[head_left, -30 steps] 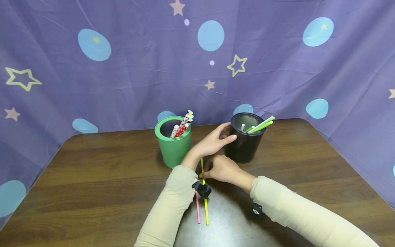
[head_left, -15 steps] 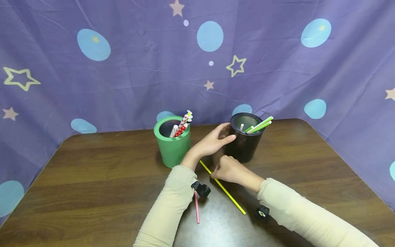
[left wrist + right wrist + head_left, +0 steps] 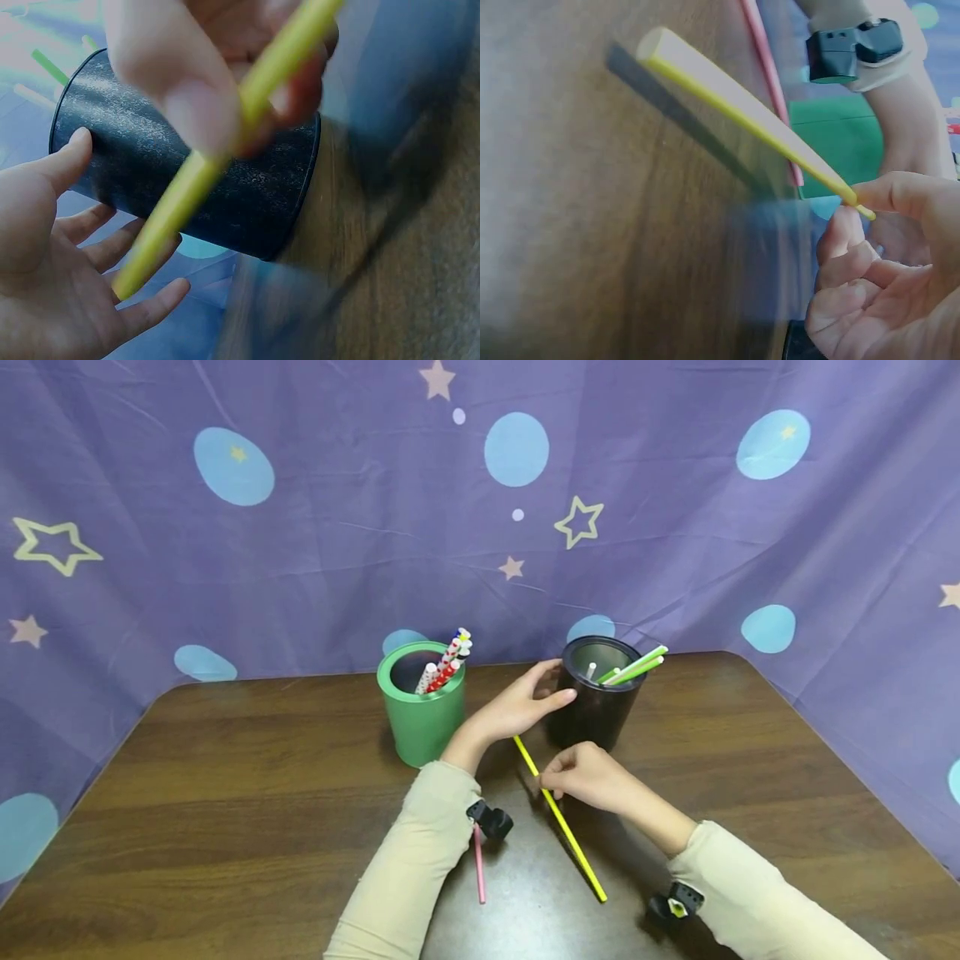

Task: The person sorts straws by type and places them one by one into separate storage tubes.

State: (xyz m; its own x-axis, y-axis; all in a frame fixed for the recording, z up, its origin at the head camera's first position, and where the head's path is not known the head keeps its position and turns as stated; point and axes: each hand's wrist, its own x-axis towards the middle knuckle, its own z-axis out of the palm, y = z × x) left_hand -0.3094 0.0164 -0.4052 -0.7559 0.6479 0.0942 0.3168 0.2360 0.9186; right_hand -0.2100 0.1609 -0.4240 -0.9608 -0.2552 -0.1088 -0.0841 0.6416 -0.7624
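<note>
My right hand (image 3: 588, 777) pinches a yellow straw (image 3: 573, 845) between thumb and fingertips. In the right wrist view the straw (image 3: 742, 116) is tilted, one end pointing toward the camera and its shadow separate on the wood. My left hand (image 3: 513, 706) rests on the side of a black cup (image 3: 592, 718), thumb in front and the other fingers loosely extended behind and beside it. In the left wrist view the straw (image 3: 180, 199) crosses in front of that cup (image 3: 135, 124). A pink straw (image 3: 479, 868) lies on the table, partly hidden by the left wrist camera.
A green cup (image 3: 423, 727) holding patterned straws (image 3: 444, 672) stands left of my left hand. Green and white straws (image 3: 637, 666) lean inside the black cup. Both stand toward the back of a wooden table (image 3: 262, 810), before a purple curtain (image 3: 337, 527).
My right hand has moved right with the yellow straw, away from the pink one. The straw has swung from nearly straight to slanting. My left hand stays at the black cup.
</note>
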